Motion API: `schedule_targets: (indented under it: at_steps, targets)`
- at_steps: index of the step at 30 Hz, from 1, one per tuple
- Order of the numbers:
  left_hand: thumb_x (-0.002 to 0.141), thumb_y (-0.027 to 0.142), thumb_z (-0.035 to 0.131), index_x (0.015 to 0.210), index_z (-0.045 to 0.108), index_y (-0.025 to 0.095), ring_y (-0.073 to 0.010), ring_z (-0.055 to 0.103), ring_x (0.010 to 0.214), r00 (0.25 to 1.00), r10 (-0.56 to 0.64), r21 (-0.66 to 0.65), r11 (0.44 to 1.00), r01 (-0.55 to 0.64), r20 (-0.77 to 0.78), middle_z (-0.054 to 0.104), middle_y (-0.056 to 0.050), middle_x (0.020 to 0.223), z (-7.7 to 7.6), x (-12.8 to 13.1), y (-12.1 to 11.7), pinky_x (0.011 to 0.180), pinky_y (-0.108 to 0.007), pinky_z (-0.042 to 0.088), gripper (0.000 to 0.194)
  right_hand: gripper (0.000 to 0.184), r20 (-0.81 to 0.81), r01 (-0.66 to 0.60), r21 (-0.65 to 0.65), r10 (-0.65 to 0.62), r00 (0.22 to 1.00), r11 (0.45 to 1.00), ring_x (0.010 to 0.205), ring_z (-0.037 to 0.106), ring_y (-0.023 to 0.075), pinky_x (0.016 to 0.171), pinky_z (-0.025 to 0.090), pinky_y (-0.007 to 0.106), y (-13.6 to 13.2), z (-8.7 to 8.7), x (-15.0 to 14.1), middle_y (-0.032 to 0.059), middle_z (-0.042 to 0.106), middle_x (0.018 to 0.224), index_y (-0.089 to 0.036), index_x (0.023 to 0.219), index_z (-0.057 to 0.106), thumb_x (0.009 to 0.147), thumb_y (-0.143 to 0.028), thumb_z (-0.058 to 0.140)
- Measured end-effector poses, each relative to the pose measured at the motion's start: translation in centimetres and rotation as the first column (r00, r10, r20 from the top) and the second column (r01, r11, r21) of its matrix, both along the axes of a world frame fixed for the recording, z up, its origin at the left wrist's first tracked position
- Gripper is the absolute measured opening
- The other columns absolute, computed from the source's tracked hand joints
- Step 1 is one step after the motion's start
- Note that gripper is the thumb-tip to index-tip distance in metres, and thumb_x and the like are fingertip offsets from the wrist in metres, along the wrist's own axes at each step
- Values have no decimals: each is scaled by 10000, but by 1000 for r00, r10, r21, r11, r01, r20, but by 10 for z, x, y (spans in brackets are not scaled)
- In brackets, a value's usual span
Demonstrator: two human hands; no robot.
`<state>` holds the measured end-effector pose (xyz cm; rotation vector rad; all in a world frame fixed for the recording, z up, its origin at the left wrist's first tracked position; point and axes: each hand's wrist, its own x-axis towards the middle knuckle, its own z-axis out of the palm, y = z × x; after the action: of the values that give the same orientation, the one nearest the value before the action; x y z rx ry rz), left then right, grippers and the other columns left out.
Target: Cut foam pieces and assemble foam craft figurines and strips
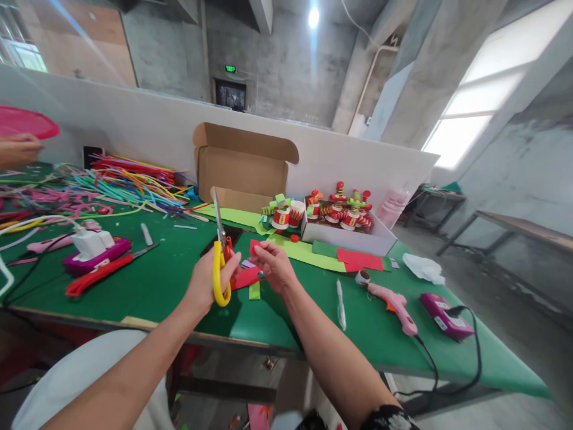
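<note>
The green bench [250, 325] gives the forearms room, and it pays to work above its near, bare part, short of the open cardboard box [244, 170] and the white box [326, 234] of small figures at the back. The scissors [216, 269] have their yellow handle upright and their blades pointing up and away; whether the blades are spread is hard to tell. Before any cut, they would best be tipped toward the paper, so that the edge meets it squarely. The left hand [206, 275] is closed around the handles, a firm hold that should leave the thumb free to work. The right hand [278, 266] has thumb and fingers pinched together on a small red piece [254, 247], just beside the scissors, above the bench. Red paper [246, 278] lies between and below the hands, with a light-green scrap [255, 291] next to it; both are better kept out of the blades' path. With so small a piece, pinching only its edge keeps fingertips safe, and turning the paper rather than the scissors should give the neater line.
</note>
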<state>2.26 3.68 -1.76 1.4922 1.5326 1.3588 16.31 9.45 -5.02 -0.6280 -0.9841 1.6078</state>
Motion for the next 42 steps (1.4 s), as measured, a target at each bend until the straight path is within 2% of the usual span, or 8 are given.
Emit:
schedule_targets:
  at_steps: [3,7,9,12,20,27,32,42]
  targets:
    - [850,493,418,599,465,237,-180,584,486,918,-56,-32,998,47,-393,553,3,458,7,-11,-7,572,-284,449,362,340,-42,84,-19,-84,996,996,591,589,103,750,549,287,8,7,12,-40,640,673,-210,710,600,576,-345,882]
    - [849,283,409,916,589,212,-264,684,664,579,-53,-92,995,-38,-814,700,-68,686,15,-15,-18,568,-299,411,204,283,-103,168,-18,-169,980,986,589,569,97,756,546,283,13,15,24,-34,634,670,-208,681,601,618,-309,858]
    - [837,220,419,1097,577,181,-305,709,756,415,-118,-155,986,-57,-902,742,-118,808,17,-12,-23,592,-318,425,307,281,-145,200,-24,-201,969,979,584,559,96,746,544,281,14,17,26,-34,631,661,-208,670,603,611,-300,862]
    - [851,214,425,1183,559,129,-347,714,861,299,-179,-195,980,-25,-937,751,-178,898,19,-5,-27,678,-365,471,368,275,-176,235,-31,-237,955,971,585,562,100,741,545,281,14,17,28,-34,634,648,-212,683,616,601,-298,864]
    - [899,223,376,1192,571,105,-374,717,878,258,-218,-229,973,-12,-941,747,-206,897,20,-3,-27,730,-419,501,371,318,-186,239,33,-229,956,970,671,630,128,794,555,296,11,21,31,-21,678,676,-213,638,588,573,-301,886]
    - [925,211,348,1247,547,171,-319,717,945,314,-265,-287,958,-23,-912,749,-166,1020,13,-11,-22,720,-363,505,381,317,-230,253,-12,-249,941,967,613,611,91,718,537,231,9,24,30,-52,671,628,-200,599,603,518,-249,906]
    - [916,209,370,1232,554,146,-346,721,909,247,-260,-270,963,-11,-934,754,-173,931,15,-7,-25,719,-387,510,371,316,-237,227,-12,-223,945,974,612,614,82,705,517,214,9,22,29,-52,681,624,-194,571,614,493,-247,916]
    - [922,201,360,1192,564,132,-359,724,882,217,-250,-255,967,2,-944,752,-174,887,19,-3,-29,729,-406,515,345,277,-225,197,46,-182,957,979,647,605,96,724,496,239,9,20,30,-44,680,661,-193,616,630,539,-241,892]
